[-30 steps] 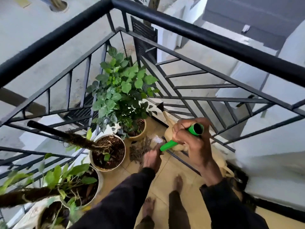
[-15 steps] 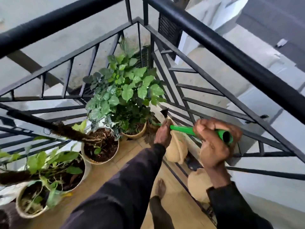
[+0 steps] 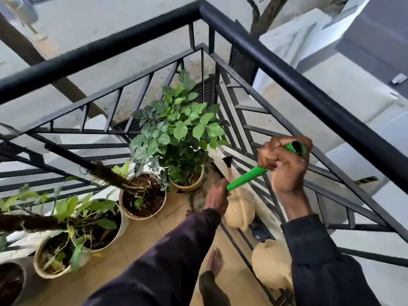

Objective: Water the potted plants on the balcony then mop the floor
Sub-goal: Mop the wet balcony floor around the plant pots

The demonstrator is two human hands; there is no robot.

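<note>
Mop handle [image 3: 245, 179]: I see my right hand [image 3: 287, 166] clamped on its top and my left hand [image 3: 217, 198] wrapped lower down, above the tiled floor [image 3: 176, 208]. A wide swing could knock the watering can [image 3: 239, 212] just beside my left hand, or the pot [image 3: 187, 184] beyond.

No words, numbers or signs can be read on anything here.

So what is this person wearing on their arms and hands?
Both arms are covered by long dark sleeves, purplish-black, loose and creased, ending at the wrists. The left hand and right hand are bare: no gloves, rings or watch visible. The feet below are bare too.
</note>
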